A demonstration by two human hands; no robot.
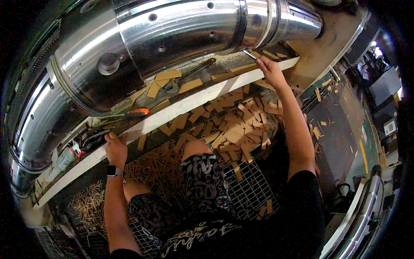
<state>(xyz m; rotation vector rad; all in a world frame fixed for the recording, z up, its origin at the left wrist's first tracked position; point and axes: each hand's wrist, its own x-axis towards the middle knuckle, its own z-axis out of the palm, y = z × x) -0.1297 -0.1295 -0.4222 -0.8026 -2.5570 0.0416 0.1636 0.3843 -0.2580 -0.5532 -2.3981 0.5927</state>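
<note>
A thin silver tool [250, 54] sits just under the big steel cylinder [181, 39], near its right end, over the white rail [224, 88]. The right hand [271, 71] grips its near end between thumb and fingers. The left hand [115, 149] is at the same rail, well to the left, its fingertips beside some dark tools [95, 137]; whether it grasps one I cannot tell. A watch [114, 171] is on that wrist. Behind the rail lie an orange handle [139, 112], a long dark tool [196, 70] and loose tan strips [168, 75], with a spray bottle [65, 159] at the far left. Below the rail, more strips form a heap [241, 125] beside the person's knee [196, 149], partly above a wire grating [252, 185]. Narrow scraps [90, 203] pile up at lower left, and another shiny cylinder [360, 216] stands at lower right
</note>
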